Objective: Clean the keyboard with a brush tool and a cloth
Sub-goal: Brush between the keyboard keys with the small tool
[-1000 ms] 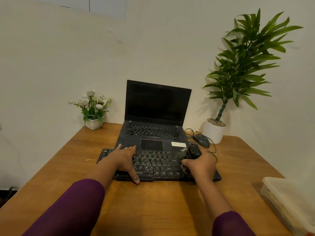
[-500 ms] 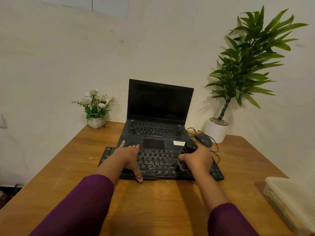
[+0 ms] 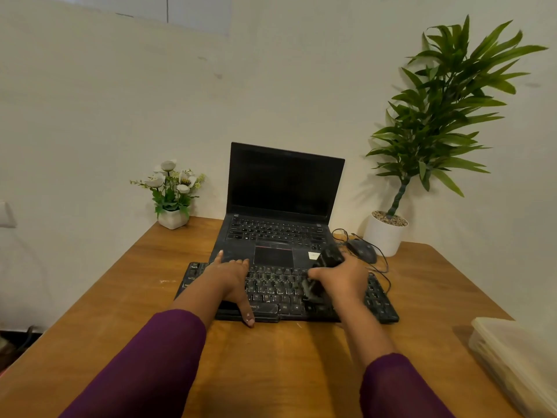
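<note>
The keyboard (image 3: 289,292) lies flat on the counter (image 3: 271,372), just in front of an open laptop (image 3: 280,224), with its long axis running left to right across the scene. The left hand (image 3: 230,280) lies spread, palm down, on the left part of the keyboard, fingers reaching toward the laptop and thumb hooked over the near edge; it grasps nothing and seems only to pin the board in place.

The right hand (image 3: 342,280) is clenched around a dark brush tool (image 3: 321,276) over the right-centre keys. The tool's long axis slants from far right, where its upper end rises above the knuckles near the laptop's corner, down to near left, where its lower end meets the keys. That lower end is blurred, so I cannot tell bristles from body.

The move ahead likely turns on this: the unswept keys stretch along the board's length, to the left between the two hands and to the right beyond the wrist, and the right hand is the one placed to reach them.

No cloth is plainly visible. A pale container (image 3: 518,360) sits at the near right edge, well apart from the keyboard, and a mouse (image 3: 361,250) rests near its far right end.
</note>
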